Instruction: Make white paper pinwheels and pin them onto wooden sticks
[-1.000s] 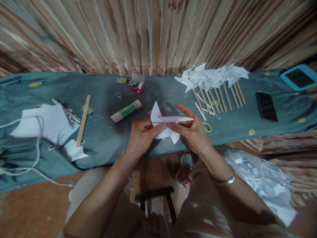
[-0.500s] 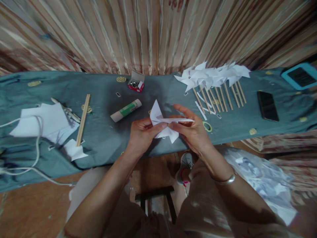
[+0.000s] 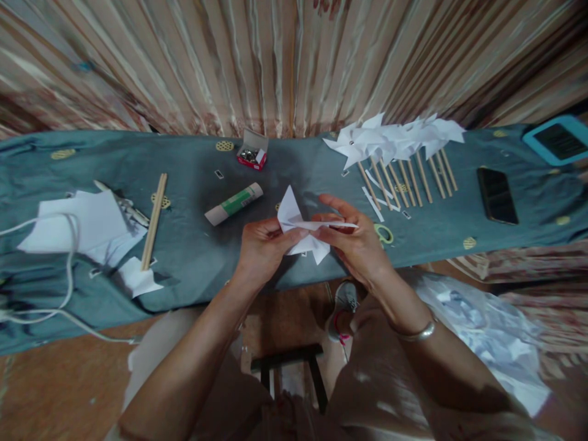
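Both my hands hold a folded white paper pinwheel head (image 3: 303, 229) just above the near edge of a teal cloth-covered table (image 3: 193, 245). My left hand (image 3: 264, 248) pinches its centre from the left with thumb and fingers closed. My right hand (image 3: 358, 242) pinches it from the right, the index finger stretched over the upper flap. A glue stick (image 3: 234, 204) lies to the left behind the hands.
A row of finished paper pinwheels on wooden sticks (image 3: 399, 153) lies at back right. A red box of pins (image 3: 252, 153), a loose wooden stick (image 3: 154, 220), white paper sheets (image 3: 87, 226), a white cable (image 3: 68, 288), a black phone (image 3: 497, 196) and a green rubber band (image 3: 383, 234) lie around.
The hands and the paper have shifted very slightly; the right-hand flap has dropped a little flatter. Nothing else has moved.
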